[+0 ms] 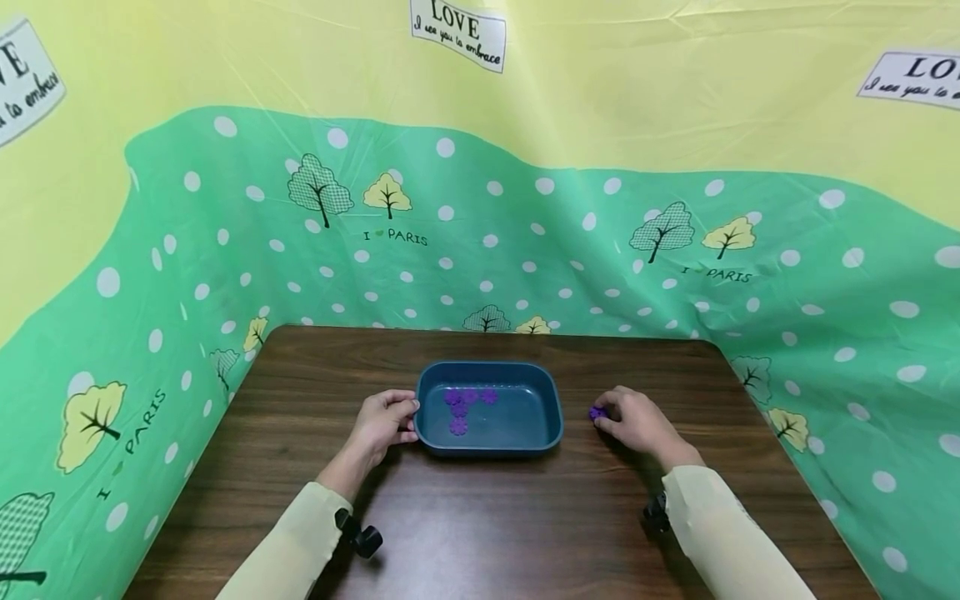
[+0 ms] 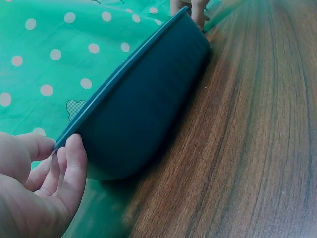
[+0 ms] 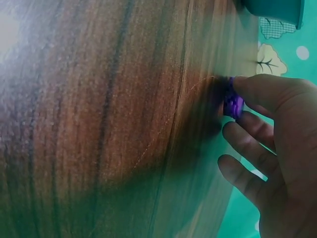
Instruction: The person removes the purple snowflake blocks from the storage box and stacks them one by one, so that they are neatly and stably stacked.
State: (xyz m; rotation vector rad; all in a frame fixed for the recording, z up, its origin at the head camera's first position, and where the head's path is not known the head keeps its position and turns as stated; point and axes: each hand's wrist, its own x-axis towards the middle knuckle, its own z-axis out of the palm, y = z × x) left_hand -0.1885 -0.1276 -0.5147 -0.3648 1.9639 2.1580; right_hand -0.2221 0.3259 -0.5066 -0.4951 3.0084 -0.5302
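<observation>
A dark blue rectangular tray point(image 1: 525, 425) with raised walls stands on the wooden table. Several small purple flower-shaped pieces point(image 1: 459, 408) lie on its floor, toward the left side. My left hand point(image 1: 381, 423) pinches the tray's left rim; in the left wrist view the thumb is on one side of the rim point(image 2: 116, 77) and the fingers on the other. To the right of the tray, my right hand point(image 1: 636, 419) pinches a purple piece point(image 3: 233, 101) between thumb and fingertips, close to the tabletop. The fingers partly hide that piece.
The brown wooden table point(image 1: 480, 525) reaches back to a green and yellow printed cloth point(image 1: 517, 217) that hangs behind and at both sides. Black straps with small devices point(image 1: 360, 535) sit on both wrists, over pale sleeves point(image 1: 727, 533).
</observation>
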